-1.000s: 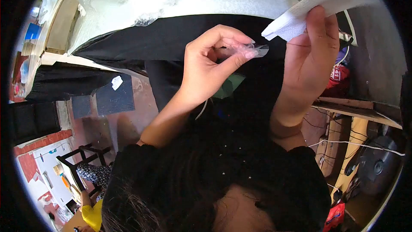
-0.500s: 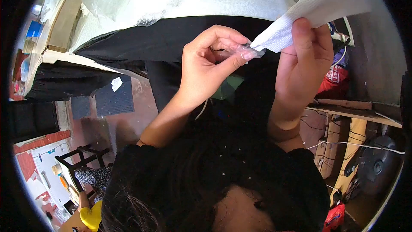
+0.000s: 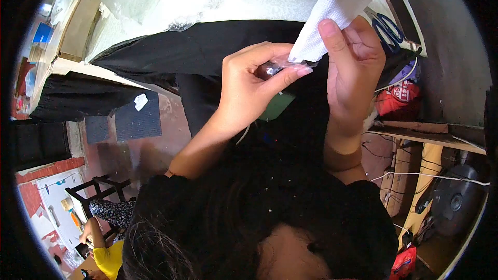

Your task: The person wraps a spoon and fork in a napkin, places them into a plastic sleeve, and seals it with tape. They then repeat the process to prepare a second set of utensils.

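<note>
Left hand [image 3: 243, 84] pinched closed on clear plastic film [image 3: 280, 64]; right hand [image 3: 354, 62] pinches paper towel [image 3: 332, 8], long axis slanting toward film.

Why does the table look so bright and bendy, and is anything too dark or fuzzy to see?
All in the head view: glare washes out part of the white table; its edge curves, probably from a wide lens; the wrap in the left hand has shiny spots; the black shirt hides its folds; the far yellow sleeve looks soft.
</note>
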Motion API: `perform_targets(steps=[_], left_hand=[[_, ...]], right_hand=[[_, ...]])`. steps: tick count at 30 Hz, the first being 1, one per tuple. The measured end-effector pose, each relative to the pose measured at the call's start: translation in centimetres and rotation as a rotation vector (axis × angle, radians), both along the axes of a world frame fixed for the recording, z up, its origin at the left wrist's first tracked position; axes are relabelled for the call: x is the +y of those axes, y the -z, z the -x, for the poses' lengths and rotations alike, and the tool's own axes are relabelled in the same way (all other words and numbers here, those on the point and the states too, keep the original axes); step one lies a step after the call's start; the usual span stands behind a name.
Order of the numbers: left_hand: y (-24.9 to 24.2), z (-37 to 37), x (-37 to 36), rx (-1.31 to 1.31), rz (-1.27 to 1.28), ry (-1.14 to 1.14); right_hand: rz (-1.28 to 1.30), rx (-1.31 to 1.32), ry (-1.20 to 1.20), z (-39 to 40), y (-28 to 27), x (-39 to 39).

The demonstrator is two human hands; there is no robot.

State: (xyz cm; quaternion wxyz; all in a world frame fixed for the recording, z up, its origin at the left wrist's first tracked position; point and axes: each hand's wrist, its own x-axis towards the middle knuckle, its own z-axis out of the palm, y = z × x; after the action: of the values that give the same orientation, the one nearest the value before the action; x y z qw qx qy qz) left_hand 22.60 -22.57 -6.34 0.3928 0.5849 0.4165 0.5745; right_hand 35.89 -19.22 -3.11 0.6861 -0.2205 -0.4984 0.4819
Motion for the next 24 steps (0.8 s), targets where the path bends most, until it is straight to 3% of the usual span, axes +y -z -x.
perform_targets(steps=[4,7,16,19,24], left_hand=[[0.0,0.0,0.1,0.045,-0.004,-0.071],[0.6,-0.3,0.6,-0.086,-0.033,-0.094],[0.2,-0.2,0.1,0.114,-0.229,-0.14],[-0.4,-0.8,0.0,-0.254,-0.002,-0.142],[-0.3,0.0,0.5,-0.246,0.051,-0.068]], right_hand=[[0.005,-0.022,0.023,0.2,0.1,-0.2],[0.004,-0.034,0.033,0.5,0.2,-0.4],[0.082,0.066,0.142,0.7,2.2,-0.4],[0.107,0.078,0.142,0.6,2.4,-0.2],[0.168,0.028,0.082,0.5,2.3,-0.5]])
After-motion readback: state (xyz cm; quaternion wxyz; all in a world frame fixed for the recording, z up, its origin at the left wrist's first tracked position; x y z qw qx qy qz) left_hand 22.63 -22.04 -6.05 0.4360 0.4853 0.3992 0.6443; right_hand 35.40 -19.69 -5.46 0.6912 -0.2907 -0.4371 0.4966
